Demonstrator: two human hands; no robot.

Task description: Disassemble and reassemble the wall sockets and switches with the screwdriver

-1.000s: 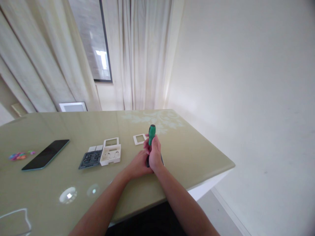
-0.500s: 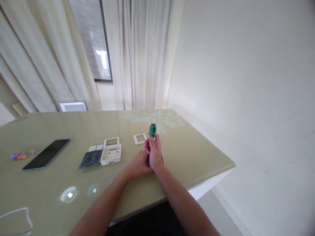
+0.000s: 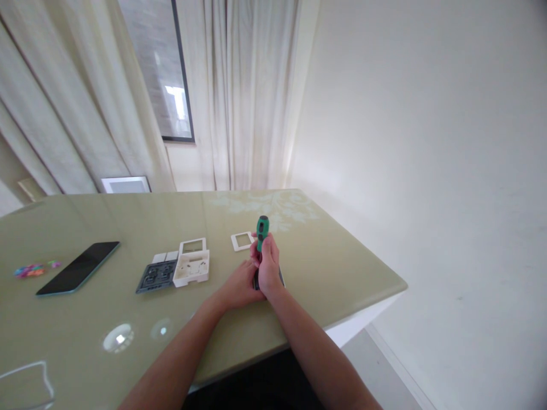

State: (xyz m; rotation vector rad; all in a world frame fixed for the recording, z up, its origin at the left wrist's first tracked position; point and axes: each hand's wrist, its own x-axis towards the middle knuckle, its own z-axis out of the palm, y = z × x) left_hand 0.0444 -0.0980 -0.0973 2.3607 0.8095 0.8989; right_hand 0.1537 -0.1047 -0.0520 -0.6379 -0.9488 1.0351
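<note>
Green-handled screwdriver [image 3: 262, 225] in right grip [image 3: 269, 266], tip hidden, dark piece [image 3: 256, 281] mostly covered

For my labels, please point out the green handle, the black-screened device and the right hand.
Green handle [image 3: 263, 232], head view: its exposed grip.
Black-screened device [image 3: 79, 269], head view: screen middle.
Right hand [image 3: 269, 269], head view: hand middle.

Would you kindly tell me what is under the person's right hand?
Under the right hand, part of a dark piece shows; its remainder and the tip of the green screwdriver are covered.

right hand [image 3: 270, 269] around upright green-handled screwdriver [image 3: 262, 225], left hand [image 3: 241, 286] against dark piece [image 3: 256, 281], white frame [image 3: 235, 243] just beyond
</note>
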